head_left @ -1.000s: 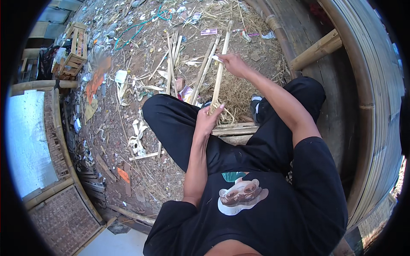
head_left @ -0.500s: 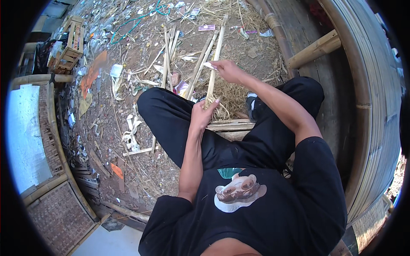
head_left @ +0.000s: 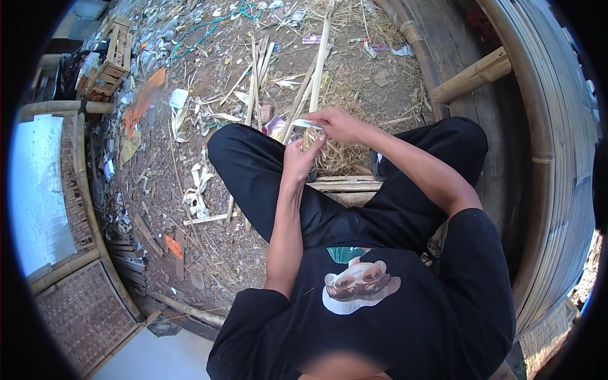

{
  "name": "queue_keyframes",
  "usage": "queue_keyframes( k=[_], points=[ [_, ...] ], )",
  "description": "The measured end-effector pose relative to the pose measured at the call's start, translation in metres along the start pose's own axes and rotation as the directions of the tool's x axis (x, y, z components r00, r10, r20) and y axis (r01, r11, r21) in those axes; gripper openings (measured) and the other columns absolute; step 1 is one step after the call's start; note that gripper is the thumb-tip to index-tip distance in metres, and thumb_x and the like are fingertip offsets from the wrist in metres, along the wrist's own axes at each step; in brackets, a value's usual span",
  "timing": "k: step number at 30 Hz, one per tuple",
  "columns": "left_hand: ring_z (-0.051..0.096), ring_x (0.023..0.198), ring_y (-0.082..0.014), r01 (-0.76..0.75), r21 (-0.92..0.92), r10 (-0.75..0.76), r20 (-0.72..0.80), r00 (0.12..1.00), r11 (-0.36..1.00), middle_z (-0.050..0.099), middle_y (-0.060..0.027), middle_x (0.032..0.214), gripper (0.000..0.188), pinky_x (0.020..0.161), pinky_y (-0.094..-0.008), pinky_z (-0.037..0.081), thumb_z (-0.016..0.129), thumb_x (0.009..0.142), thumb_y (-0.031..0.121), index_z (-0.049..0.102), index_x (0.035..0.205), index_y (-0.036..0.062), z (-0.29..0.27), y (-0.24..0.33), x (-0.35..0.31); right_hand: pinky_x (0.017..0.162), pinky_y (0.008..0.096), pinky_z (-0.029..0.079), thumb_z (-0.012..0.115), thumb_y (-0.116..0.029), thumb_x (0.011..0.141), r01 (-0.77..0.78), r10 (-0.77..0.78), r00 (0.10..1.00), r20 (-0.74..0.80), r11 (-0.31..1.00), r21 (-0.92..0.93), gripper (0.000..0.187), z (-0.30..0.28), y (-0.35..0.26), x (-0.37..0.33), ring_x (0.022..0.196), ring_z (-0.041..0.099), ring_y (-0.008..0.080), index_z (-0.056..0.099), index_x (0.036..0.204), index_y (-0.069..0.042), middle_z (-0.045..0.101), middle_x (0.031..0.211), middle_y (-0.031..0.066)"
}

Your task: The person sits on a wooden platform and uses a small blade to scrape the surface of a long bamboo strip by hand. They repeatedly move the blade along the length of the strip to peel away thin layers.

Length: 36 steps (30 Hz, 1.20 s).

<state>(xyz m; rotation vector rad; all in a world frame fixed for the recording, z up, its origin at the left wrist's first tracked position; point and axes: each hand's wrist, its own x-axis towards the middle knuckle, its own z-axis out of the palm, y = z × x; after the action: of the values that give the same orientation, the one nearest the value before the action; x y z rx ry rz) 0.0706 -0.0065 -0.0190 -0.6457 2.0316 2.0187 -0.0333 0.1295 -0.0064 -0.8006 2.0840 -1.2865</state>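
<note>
My left hand [head_left: 297,163] is closed in front of my lap, thumb up, around the near end of a long pale bamboo strip [head_left: 322,57]. The strip runs away from me over the ground, its near end hidden by my hands. Just above, my right hand [head_left: 339,125] grips a knife whose short, pale blade [head_left: 305,123] points left across the strip; its handle is hidden in my fingers. Thin curled shavings [head_left: 335,157] lie in a heap beyond my hands and between my legs.
More bamboo strips [head_left: 254,79] lie on the littered dirt ground, left of the held one. A wooden crate [head_left: 114,60] stands far left. Split bamboo slats [head_left: 345,184] cross below my knees. On the right runs a bamboo frame [head_left: 475,75].
My right hand has drawn the knife toward me, down to my left hand. The held strip reaches farther away than before, and my view has shifted slightly.
</note>
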Motion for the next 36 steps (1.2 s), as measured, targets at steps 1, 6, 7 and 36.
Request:
queue_keyframes(
  k=[1,6,7,36],
  points=[
    [0.046,0.055,-0.0027,0.006,-0.038,-0.006,-0.009,1.0,0.999,0.059,0.0024,0.065,0.026,0.05,-0.0219,0.036,0.068,0.082,0.025,0.066,0.08,-0.0003,0.004,0.01,-0.003,0.075,0.0353,0.047,0.049,-0.008,0.087,0.046,-0.046,0.997,-0.063,0.999,0.01,0.033,-0.006,0.004,-0.001,0.08,0.062,0.0284,0.058,0.118,-0.01,0.065,0.093,0.0182],
    [0.046,0.055,-0.0023,0.008,0.019,-0.008,-0.019,1.0,1.0,0.059,0.0028,0.066,0.027,0.051,-0.0202,0.036,0.069,0.082,0.026,0.066,0.08,0.0,0.01,0.015,-0.007,0.069,0.0315,0.046,0.05,-0.008,0.087,0.042,-0.058,0.955,-0.292,0.997,-0.06,0.03,-0.038,0.026,0.012,0.072,0.058,0.0179,0.06,0.116,-0.009,0.064,0.088,0.0145],
    [0.046,0.055,-0.0023,0.006,0.018,-0.006,-0.018,1.0,1.0,0.059,0.0028,0.066,0.027,0.051,-0.0202,0.036,0.069,0.082,0.026,0.066,0.08,0.0,0.01,0.015,-0.007,0.068,0.0321,0.046,0.05,-0.008,0.087,0.018,-0.05,0.943,-0.33,0.995,-0.1,0.03,-0.046,0.03,0.015,0.071,0.059,0.0179,0.06,0.115,-0.009,0.064,0.085,0.0143],
    [0.059,0.07,-0.0433,-0.019,0.812,0.247,-0.155,0.957,0.583,0.059,-0.0268,0.067,0.033,0.063,-0.0485,0.047,0.059,0.084,0.027,0.056,0.08,-0.0055,0.03,0.008,-0.015,0.08,0.0405,0.048,0.049,-0.01,0.088,-0.09,0.056,0.974,-0.221,0.985,-0.146,0.032,-0.016,0.038,0.014,0.088,0.062,0.0369,0.058,0.119,-0.01,0.062,0.096,0.0248]
  ],
)
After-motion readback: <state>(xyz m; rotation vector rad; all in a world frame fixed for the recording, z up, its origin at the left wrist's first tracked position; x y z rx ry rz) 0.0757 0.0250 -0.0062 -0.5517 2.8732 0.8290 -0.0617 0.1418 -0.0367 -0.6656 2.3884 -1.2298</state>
